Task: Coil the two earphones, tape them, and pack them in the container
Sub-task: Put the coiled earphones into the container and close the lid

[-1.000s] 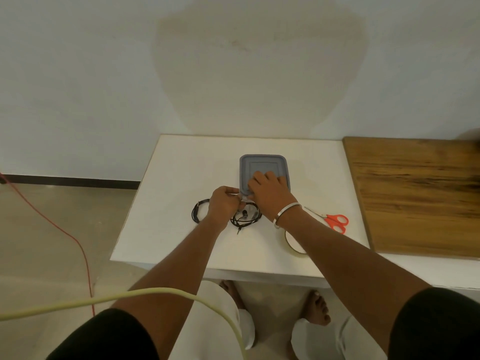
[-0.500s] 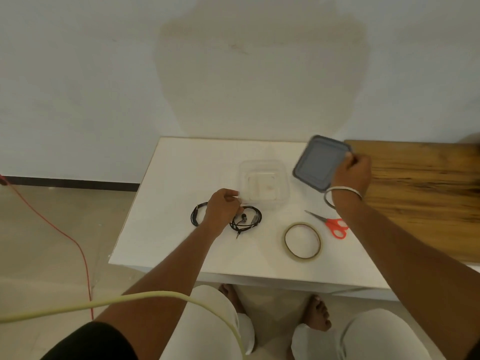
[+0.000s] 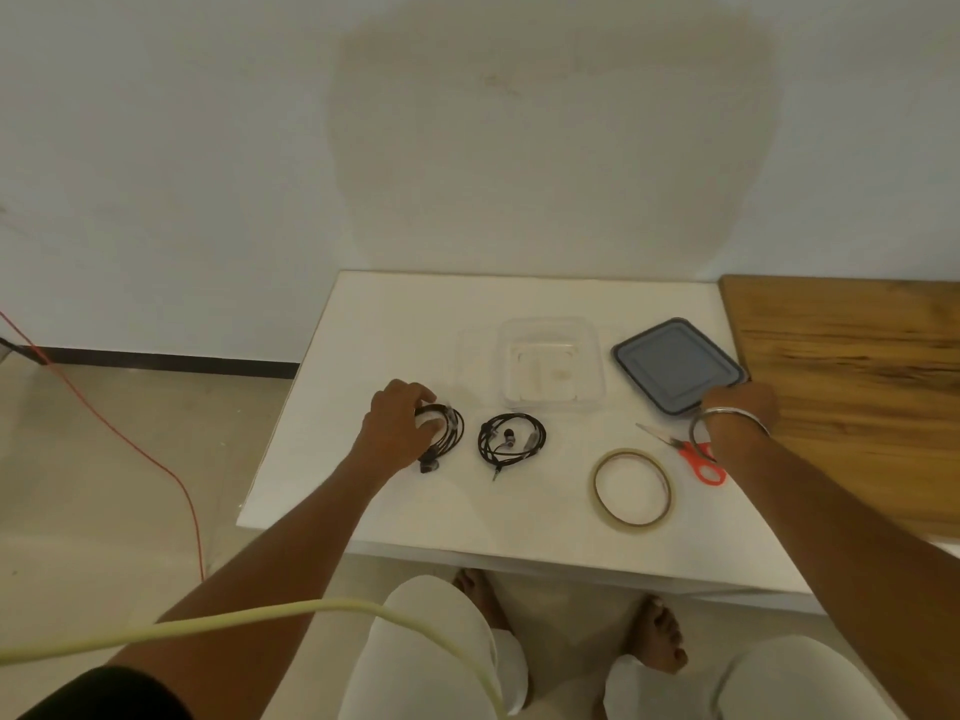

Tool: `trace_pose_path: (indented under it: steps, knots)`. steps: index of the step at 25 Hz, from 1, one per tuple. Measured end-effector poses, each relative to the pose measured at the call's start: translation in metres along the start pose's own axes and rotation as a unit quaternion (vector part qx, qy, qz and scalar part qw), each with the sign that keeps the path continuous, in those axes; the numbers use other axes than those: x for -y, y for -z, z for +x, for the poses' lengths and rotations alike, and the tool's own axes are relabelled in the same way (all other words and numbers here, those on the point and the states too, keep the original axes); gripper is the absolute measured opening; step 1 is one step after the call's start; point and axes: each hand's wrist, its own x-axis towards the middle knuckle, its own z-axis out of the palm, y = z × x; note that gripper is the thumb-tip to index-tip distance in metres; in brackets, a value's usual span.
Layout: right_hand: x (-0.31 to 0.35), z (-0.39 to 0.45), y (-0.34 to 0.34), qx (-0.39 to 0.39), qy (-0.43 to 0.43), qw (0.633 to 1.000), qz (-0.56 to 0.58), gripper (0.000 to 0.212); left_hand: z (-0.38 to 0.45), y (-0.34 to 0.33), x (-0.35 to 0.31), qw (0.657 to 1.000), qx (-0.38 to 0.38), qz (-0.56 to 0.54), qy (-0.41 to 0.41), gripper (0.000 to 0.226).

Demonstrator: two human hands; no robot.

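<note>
Two coiled black earphones lie on the white table. My left hand has its fingers curled round the left earphone coil. The second earphone coil lies free just to its right. Behind that coil stands the clear container, uncovered. Its grey lid lies flat to the right of the container. My right hand touches the lid's near corner with curled fingers.
A roll of clear tape lies near the table's front. Red-handled scissors lie partly under my right wrist. A wooden board adjoins the table on the right. A red cable runs over the floor at left.
My right hand lifted the grey lid off the container, carried it right and set it down on the table. My left hand shifted left onto the left earphone coil.
</note>
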Motion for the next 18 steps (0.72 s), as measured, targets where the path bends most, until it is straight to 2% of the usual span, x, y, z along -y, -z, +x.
trace_pose_path:
  steps: [3,5,7,9,10,13,15,18]
  knots:
    - [0.005,-0.007,-0.005,-0.046,0.013,0.998,-0.037,0.038,0.002,-0.002,0.003,1.0,0.007,0.023,-0.018,0.024]
    - [0.01,-0.024,-0.01,-0.082,0.025,0.996,0.025,0.045,0.002,-0.004,0.0,0.999,0.01,0.048,-0.022,0.018]
    - [0.012,-0.05,-0.019,-0.121,0.167,0.974,0.089,0.036,-0.001,-0.005,-0.003,0.995,0.016,0.092,-0.042,0.019]
    - [0.008,-0.083,-0.034,-0.09,0.332,0.936,0.077,0.018,-0.006,-0.005,-0.004,0.99,0.013,0.12,-0.068,0.021]
    - [0.003,-0.097,-0.045,-0.055,0.374,0.923,0.067,0.009,-0.009,-0.005,-0.004,0.99,0.007,0.118,-0.073,0.022]
    - [-0.01,-0.129,-0.076,0.03,0.368,0.927,-0.069,0.02,-0.013,-0.003,-0.005,0.993,0.002,0.093,-0.068,0.017]
    - [-0.016,-0.138,-0.094,0.037,0.338,0.925,-0.171,0.029,-0.013,0.001,-0.006,0.994,0.017,0.088,-0.067,0.012]
    - [-0.012,-0.14,-0.106,0.054,0.292,0.927,-0.229,0.04,-0.009,0.016,-0.009,0.996,0.044,0.016,-0.079,0.015]
